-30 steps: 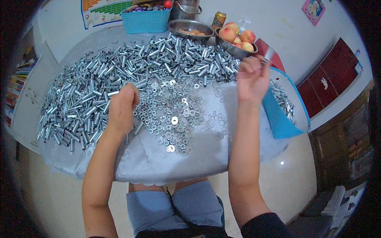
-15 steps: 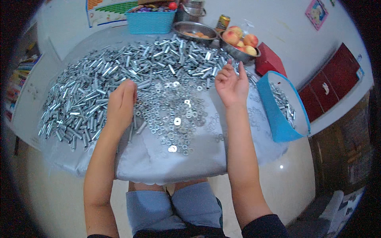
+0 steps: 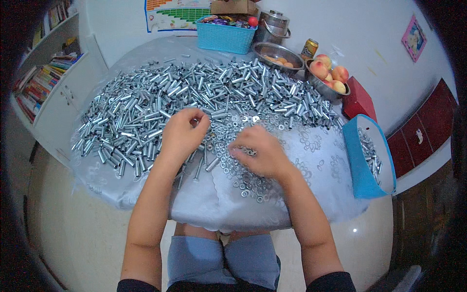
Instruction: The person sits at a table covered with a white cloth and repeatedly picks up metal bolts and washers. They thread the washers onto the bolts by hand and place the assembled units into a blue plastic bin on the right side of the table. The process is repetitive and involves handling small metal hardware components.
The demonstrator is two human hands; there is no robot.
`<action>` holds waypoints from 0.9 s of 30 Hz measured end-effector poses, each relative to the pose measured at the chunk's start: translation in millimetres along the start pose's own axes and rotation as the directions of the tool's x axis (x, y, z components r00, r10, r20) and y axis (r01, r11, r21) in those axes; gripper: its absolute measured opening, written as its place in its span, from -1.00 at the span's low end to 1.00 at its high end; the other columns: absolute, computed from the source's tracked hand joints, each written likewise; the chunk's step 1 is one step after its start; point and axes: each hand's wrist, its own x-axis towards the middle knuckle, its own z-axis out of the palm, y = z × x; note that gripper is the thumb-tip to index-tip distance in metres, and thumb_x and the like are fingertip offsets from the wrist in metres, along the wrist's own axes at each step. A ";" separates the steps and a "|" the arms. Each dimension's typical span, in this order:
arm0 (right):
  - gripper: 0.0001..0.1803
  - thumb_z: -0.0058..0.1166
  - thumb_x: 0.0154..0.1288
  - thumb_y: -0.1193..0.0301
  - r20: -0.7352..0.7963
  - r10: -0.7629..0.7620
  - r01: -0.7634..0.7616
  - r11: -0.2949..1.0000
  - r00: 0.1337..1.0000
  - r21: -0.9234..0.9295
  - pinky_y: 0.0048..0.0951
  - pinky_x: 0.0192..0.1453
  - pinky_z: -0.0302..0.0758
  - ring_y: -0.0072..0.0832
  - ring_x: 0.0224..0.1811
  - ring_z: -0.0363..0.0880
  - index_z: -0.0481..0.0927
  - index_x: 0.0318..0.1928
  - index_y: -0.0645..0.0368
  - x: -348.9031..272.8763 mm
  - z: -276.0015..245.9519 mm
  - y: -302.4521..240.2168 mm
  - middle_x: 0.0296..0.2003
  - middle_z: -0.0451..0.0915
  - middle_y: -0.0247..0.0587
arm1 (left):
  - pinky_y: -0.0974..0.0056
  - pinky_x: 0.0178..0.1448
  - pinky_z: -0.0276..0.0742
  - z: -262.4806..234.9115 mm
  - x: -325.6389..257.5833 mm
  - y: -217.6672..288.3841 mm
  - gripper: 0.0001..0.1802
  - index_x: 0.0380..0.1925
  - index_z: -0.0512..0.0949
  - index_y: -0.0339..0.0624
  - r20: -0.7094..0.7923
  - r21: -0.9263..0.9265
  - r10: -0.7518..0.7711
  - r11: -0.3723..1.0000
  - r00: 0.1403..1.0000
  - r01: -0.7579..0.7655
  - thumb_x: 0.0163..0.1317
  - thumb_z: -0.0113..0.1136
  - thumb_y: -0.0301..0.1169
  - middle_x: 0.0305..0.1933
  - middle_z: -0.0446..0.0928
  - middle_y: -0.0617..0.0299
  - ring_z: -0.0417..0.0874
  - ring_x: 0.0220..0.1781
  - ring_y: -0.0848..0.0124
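Left hand: (image 3: 181,134) centre of the frame, fingers curled over the washers (image 3: 228,155); whether it pinches one I cannot tell.
Right hand: (image 3: 258,155) just right of it, palm down, fingertips bent onto the washers; grip unclear.
Washers: scattered on the counter (image 3: 204,204) between and below both hands.
Metal tubes: (image 3: 146,112) heaped across the upper half.
Blue bin: (image 3: 357,165) right edge, holding tubes.
Fruit bowl: (image 3: 323,85) upper right.
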 end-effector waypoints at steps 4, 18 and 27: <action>-0.81 0.12 0.01 0.46 0.173 -0.197 0.202 0.979 0.965 -0.014 -0.36 -0.07 0.34 -0.28 -0.19 0.38 0.58 -0.28 0.10 -4.3 30.4 -10.8 -0.30 0.48 -0.25 | 0.32 -0.36 0.39 2.6 6.6 -4.7 -0.81 -0.47 0.54 -0.28 -0.177 -0.223 0.031 0.972 0.984 -0.071 0.05 0.10 -0.35 -0.48 0.52 0.15 0.50 -0.47 0.39; -0.82 0.06 0.07 0.44 0.088 -0.083 0.083 0.997 0.993 0.011 -0.33 -0.07 0.33 -0.26 -0.22 0.38 0.50 -0.27 0.18 5.0 33.6 -16.3 -0.30 0.46 -0.20 | 0.48 -0.41 0.29 -3.6 3.2 5.1 -0.93 -0.45 0.54 -0.25 -0.518 -0.411 0.020 0.871 0.855 -0.269 0.08 0.12 -0.48 -0.52 0.47 0.34 0.36 -0.53 0.60; -0.80 0.03 0.16 0.40 0.056 0.185 -0.193 0.923 0.981 0.334 -0.49 -0.24 0.37 -0.43 -0.32 0.43 0.50 -0.22 0.22 1.9 16.7 -13.1 -0.32 0.46 -0.19 | 0.18 -0.33 0.41 -49.2 -37.9 36.0 -0.86 -0.59 0.59 -0.11 0.177 0.384 0.139 0.901 0.974 -0.199 -0.11 0.25 -0.30 -0.49 0.46 0.18 0.51 -0.40 0.21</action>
